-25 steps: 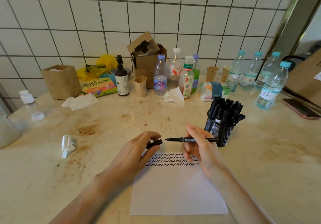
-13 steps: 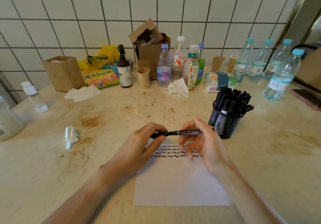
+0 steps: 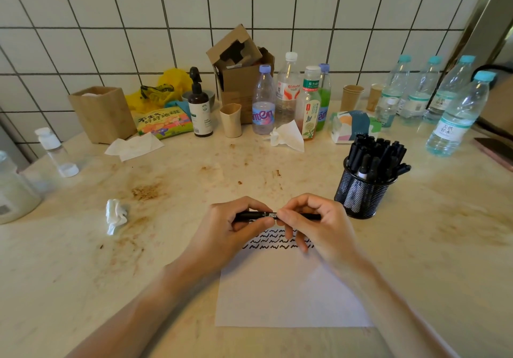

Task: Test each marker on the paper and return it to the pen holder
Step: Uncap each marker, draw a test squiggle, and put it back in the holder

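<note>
1. Head view is showing you holding one black marker point(image 3: 273, 215) level between both hands, just above the top edge of the paper point(image 3: 288, 296).
2. Your left hand point(image 3: 230, 230) is curling shut around the marker's left end, thumb and fingers wrapping it so that the end is hiding inside the grip; whether the cap is fully seated cannot be told.
3. Your right hand point(image 3: 316, 221) is pinching the marker's right half between thumb and forefinger, with the other fingers hanging loosely bent over the paper.
4. The paper is lying flat on the tabletop point(image 3: 444, 246), directly under your hands, and rows of black squiggles point(image 3: 273, 239) are showing across its top, partly hidden by your fingers.
5. The pen holder point(image 3: 361, 194), a black mesh cup, is standing upright just right of your right hand and beyond the paper's top right corner, and it is holding a crowd of black markers.
6. A crumpled tissue point(image 3: 115, 216) is lying well left of the paper.
7. Water bottles point(image 3: 455, 113) are standing behind the pen holder, further right.
</note>
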